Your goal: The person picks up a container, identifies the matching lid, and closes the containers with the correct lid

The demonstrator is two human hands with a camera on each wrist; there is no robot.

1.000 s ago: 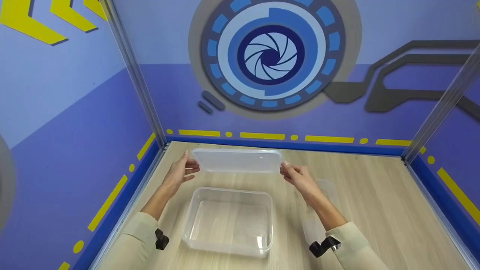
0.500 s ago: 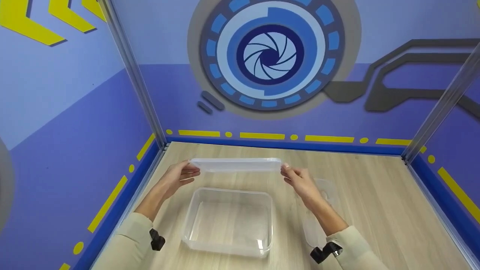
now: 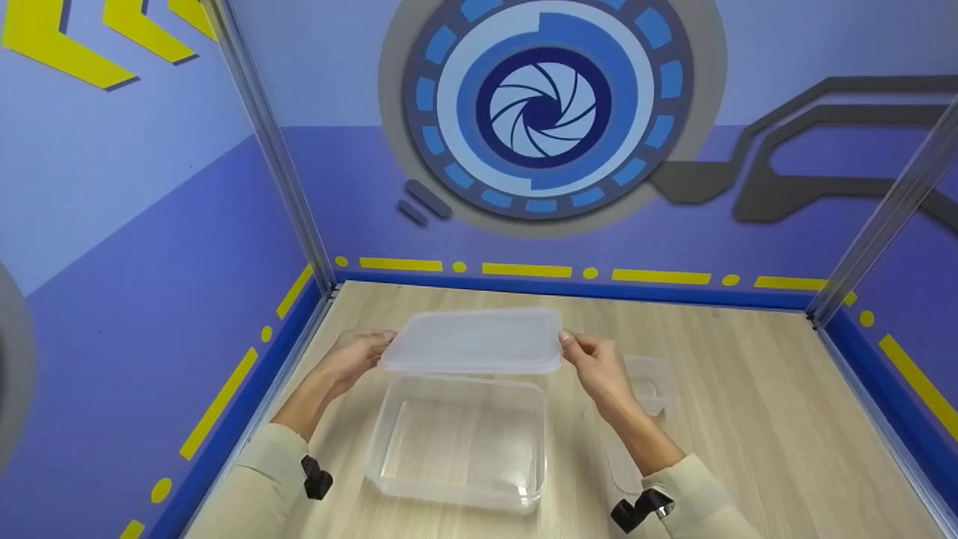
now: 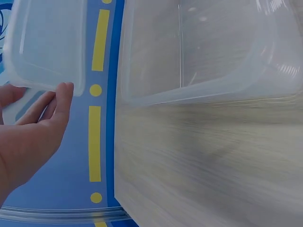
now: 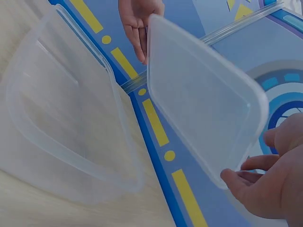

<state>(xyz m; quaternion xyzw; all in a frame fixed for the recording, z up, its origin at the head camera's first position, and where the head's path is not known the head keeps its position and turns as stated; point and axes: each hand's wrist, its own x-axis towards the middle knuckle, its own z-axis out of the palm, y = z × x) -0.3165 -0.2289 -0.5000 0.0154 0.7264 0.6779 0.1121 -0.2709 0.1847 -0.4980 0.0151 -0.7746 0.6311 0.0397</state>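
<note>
A clear plastic lid [image 3: 475, 340], rectangular with rounded corners, is held tilted in the air between the two hands. The left hand [image 3: 355, 359] grips its left end, thumb on one side and fingertips at the edge in the left wrist view. At the opposite end the right hand [image 3: 599, 370] pinches the rim near a corner; thumb and fingers meet the lid [image 5: 203, 104] in the right wrist view. Below and nearer the body stands a clear rectangular food container [image 3: 458, 442], upright and uncovered on the wooden table [image 3: 756, 419]. The lid's near edge hangs just beyond the container's far rim.
To the right, partly behind the right forearm, lie a small clear plastic container [image 3: 650, 389] and another clear plastic piece [image 3: 623, 468]. Blue printed panels [image 3: 539, 258] close off the table's back and sides, with metal posts [image 3: 284, 165] at the corners.
The lid has turned in the hands, passing through an almost edge-on view to show its broad face, its near edge now lower and closer to the container. The container has stayed put.
</note>
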